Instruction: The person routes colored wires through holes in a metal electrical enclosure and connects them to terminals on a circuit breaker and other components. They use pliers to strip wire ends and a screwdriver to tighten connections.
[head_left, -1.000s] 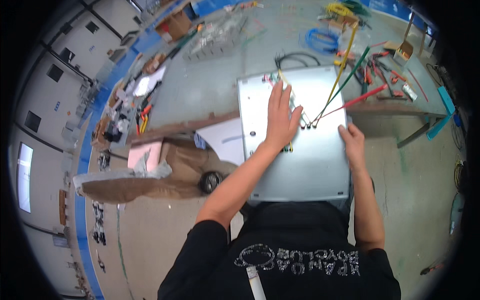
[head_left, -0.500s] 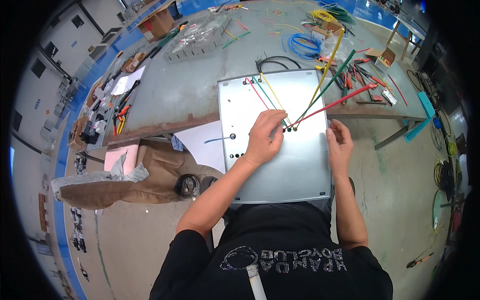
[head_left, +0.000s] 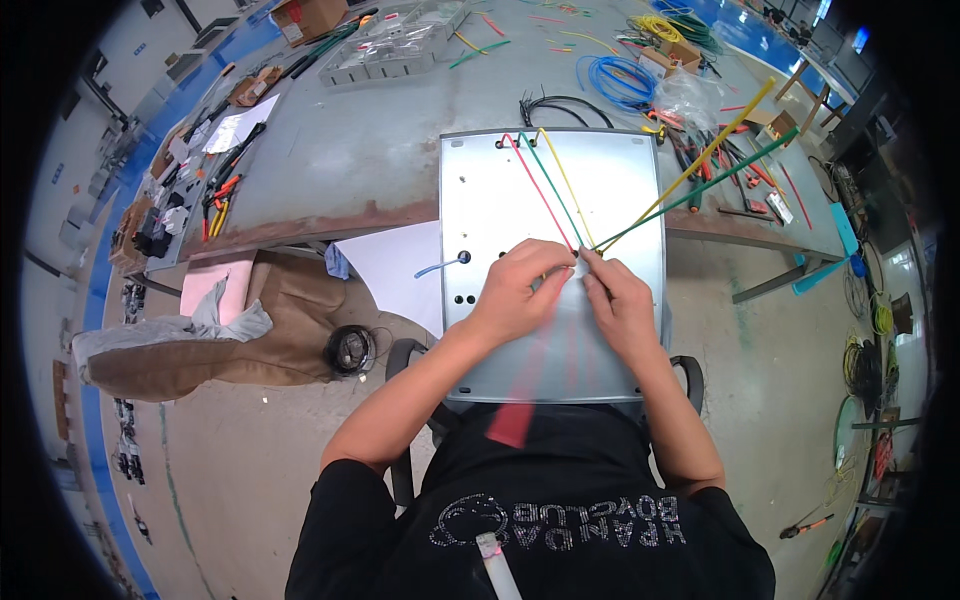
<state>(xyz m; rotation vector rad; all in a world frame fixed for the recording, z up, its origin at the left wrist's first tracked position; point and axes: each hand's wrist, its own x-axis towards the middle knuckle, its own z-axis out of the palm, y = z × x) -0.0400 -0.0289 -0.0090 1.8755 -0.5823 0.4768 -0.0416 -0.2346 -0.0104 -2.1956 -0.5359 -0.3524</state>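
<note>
The panel (head_left: 620, 175) is a flat, silvery metal rectangle with a dull, even sheen, dark slots near its corners and small round black-rimmed holes. It lies across the person's lap, its far end overlapping the near edge of the table (head_left: 350, 150). From three holes near its far edge, a thin red wire (head_left: 538, 190), a green wire (head_left: 553, 190) and a yellow wire (head_left: 567, 190) slant together toward the holes near the middle. A yellow length (head_left: 735, 120) and a green length (head_left: 740, 167) stick out from there to the far right, over the table. A short blue wire (head_left: 435, 268) pokes out of a hole on the left side.

Both hands work over the middle holes, fingers bent and thumbs close to the forefingers. The left hand (head_left: 518, 292) and the right hand (head_left: 620, 302) nearly meet at the tips. A red strip (head_left: 512, 425), smeared by motion, trails from there toward the person; which hand grips it cannot be told.

The black shirt (head_left: 600, 560) carries pale, sparkling studded lettering beside a round outline. A white tag (head_left: 779, 207) by the red-handled tools (head_left: 690, 160) is too small to read.
</note>
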